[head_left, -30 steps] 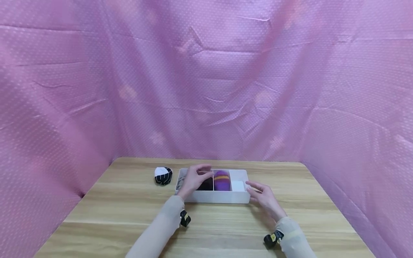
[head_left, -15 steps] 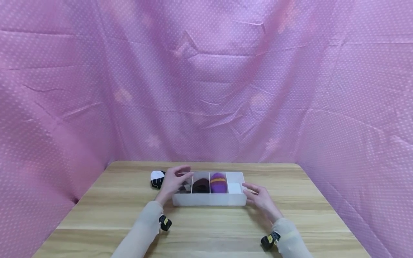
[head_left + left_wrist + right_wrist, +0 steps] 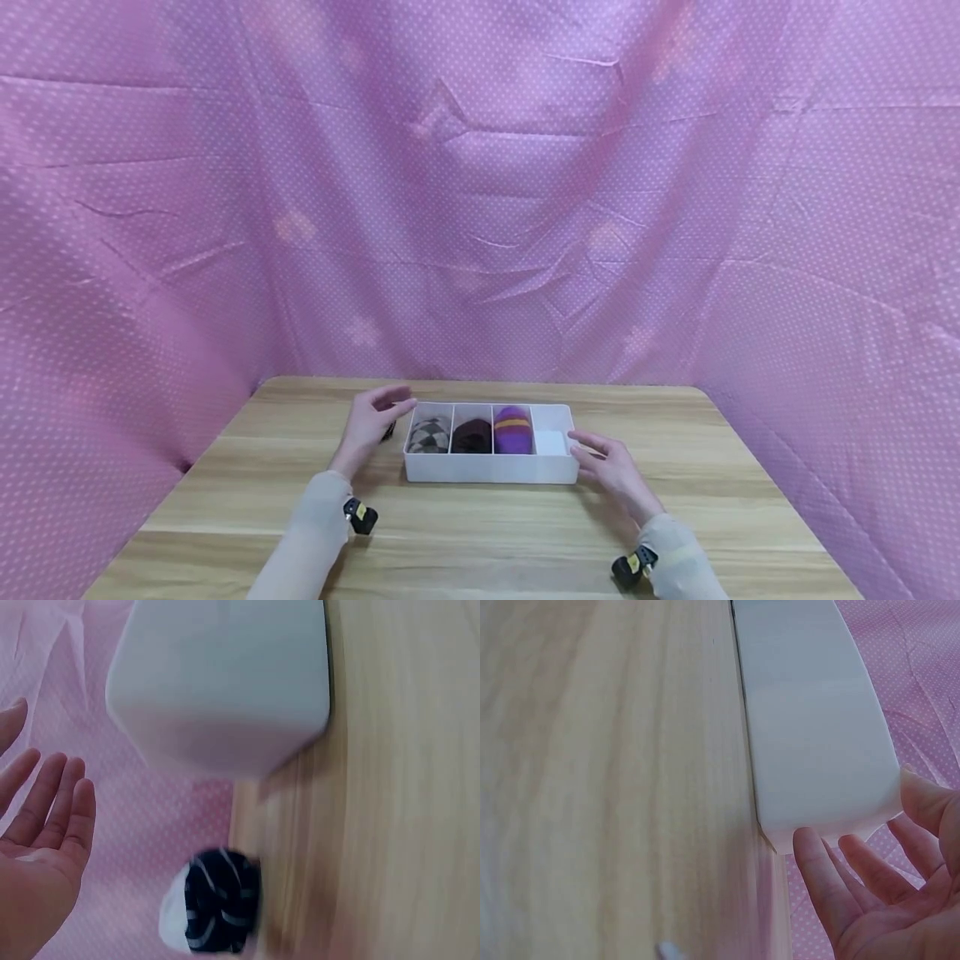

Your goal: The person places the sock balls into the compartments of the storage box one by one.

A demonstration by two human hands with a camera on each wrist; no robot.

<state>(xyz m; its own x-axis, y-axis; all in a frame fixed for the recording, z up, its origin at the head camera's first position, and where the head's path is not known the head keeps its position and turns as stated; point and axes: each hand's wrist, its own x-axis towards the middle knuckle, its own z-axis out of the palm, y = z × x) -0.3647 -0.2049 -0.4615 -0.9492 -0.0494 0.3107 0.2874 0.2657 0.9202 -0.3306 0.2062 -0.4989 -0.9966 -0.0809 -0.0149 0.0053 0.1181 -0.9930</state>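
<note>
A white divided box (image 3: 491, 469) stands on the table. From left to right it holds a checkered rolled sock (image 3: 430, 436), a dark brown rolled sock (image 3: 472, 436) and a purple rolled sock (image 3: 513, 431) with a yellow stripe. Only white shows in its rightmost compartment. My left hand (image 3: 367, 423) is held by the box's left end, fingers loosely extended and nothing in them. Beyond that hand lies a black-and-white rolled sock (image 3: 222, 901), mostly hidden by it in the head view. At the box's right end, the relaxed fingertips of my right hand (image 3: 613, 471) rest against the wall.
The wooden table (image 3: 480, 537) extends around the box on all sides. Pink dotted cloth (image 3: 480, 208) hangs behind the table and along both sides.
My left hand has moved left from over the box's compartments to beyond its left end, uncovering the brown and checkered socks and now covering the black-and-white one. My right hand stays put.
</note>
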